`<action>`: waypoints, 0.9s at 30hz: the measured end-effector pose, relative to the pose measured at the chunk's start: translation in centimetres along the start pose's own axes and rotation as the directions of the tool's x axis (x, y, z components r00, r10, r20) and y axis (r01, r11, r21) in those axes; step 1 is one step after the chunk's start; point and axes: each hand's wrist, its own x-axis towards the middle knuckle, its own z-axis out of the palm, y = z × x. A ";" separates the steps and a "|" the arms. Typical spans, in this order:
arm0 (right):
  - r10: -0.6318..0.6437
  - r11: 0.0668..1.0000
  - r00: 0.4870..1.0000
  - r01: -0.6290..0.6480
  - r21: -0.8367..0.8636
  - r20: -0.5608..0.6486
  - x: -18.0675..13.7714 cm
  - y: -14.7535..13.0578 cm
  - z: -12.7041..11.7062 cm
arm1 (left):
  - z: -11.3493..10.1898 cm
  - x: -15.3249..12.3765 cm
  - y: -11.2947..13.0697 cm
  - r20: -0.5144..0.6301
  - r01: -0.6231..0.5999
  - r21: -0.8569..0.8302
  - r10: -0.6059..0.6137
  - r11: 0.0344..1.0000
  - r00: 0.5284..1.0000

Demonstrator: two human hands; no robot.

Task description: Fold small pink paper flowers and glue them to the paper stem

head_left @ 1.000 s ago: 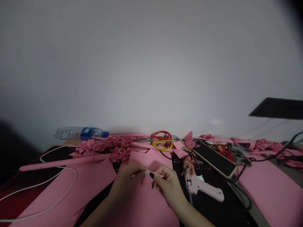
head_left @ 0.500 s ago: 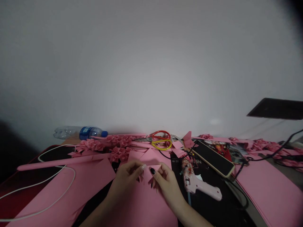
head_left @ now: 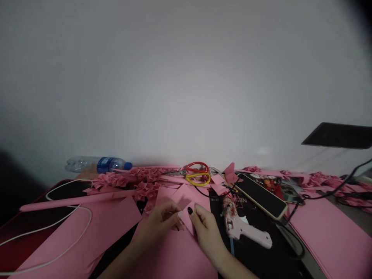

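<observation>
Both of my hands pinch one small folded piece of pink paper (head_left: 187, 221) low in the middle of the view. My left hand (head_left: 158, 226) grips its left side with curled fingers. My right hand (head_left: 206, 228), with dark nail polish, holds its right side, thumb on top. Under them lies a large pink sheet (head_left: 174, 255). A pink glue gun (head_left: 242, 226) lies just right of my right hand on a black mat.
Red and yellow scissors (head_left: 197, 174) lie at the back by the wall, near a pile of folded pink flowers (head_left: 130, 180). A water bottle (head_left: 99, 164) lies at the back left, a white cable (head_left: 58, 224) on the left, a phone (head_left: 261, 195) and black cords on the right.
The small pink piece has been turned and folded between my fingers, its point now tipping down. My hands have stayed in nearly the same spot, drawn a little closer together.
</observation>
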 end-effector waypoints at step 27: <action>-0.005 0.966 0.951 0.085 0.245 -0.308 0.4 -0.5 -0.1 | 0.2 0.2 0.1 -0.141 0.163 -0.161 -0.186 0.973 0.972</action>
